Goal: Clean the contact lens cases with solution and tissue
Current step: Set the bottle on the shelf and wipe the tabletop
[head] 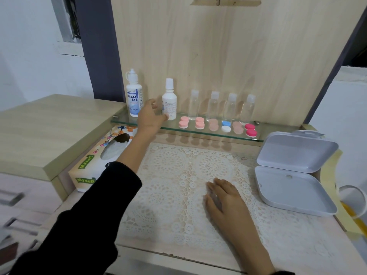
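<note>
Several contact lens cases [216, 127] in pink, peach, blue-white and magenta sit in a row on a glass shelf [123, 121]. Two white solution bottles stand at the shelf's left: a tall labelled one [134, 97] and a smaller one [169, 101]. My left hand [152, 116] reaches up to the smaller bottle with fingers spread, thumb at its base, not closed round it. My right hand [223, 197] lies flat on the lace mat [178, 195]. A tissue box [99, 159] lies at the left under my forearm.
Several small clear bottles [222, 107] stand behind the cases. An open white plastic box [292, 171] sits at the right of the mat. A cup rim [353, 197] shows at the far right edge. A wooden back panel rises behind the shelf; drawers are at the left.
</note>
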The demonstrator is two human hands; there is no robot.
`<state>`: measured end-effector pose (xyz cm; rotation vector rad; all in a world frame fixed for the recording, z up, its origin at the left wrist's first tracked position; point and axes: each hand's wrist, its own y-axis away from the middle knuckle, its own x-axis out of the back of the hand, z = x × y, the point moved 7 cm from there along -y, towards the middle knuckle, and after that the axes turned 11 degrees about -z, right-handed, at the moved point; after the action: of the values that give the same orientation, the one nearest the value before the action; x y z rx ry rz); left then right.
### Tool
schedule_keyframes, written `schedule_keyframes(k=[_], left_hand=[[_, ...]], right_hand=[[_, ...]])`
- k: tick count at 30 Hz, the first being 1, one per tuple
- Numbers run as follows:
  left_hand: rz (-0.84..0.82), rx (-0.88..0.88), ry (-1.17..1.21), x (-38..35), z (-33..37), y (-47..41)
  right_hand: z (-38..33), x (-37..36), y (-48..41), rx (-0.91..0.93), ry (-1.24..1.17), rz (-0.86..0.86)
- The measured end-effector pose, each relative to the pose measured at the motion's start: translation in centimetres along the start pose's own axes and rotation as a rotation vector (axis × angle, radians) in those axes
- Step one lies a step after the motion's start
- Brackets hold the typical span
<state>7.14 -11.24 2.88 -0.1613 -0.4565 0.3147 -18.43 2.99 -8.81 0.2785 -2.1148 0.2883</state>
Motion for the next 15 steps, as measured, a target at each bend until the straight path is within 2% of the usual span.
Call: schedule_keyframes(k=[5, 9, 15], left_hand=[[-0.018, -0.031, -0.037, 3.3, -0.6, 1.9], [-0.080, 0.050, -0.213, 6.2, -2.4, 2.4], [-0.160, 0.098, -0.601, 9.2, -4.8, 3.7]], right_hand=[[-0.1, 0.1, 0.1, -0.008, -0.011, 0.000], [-0.3, 0.3, 0.3, -0.002, -0.004, 0.006], [-0.5, 0.3, 0.5, 0.017, 0.002, 0.012]])
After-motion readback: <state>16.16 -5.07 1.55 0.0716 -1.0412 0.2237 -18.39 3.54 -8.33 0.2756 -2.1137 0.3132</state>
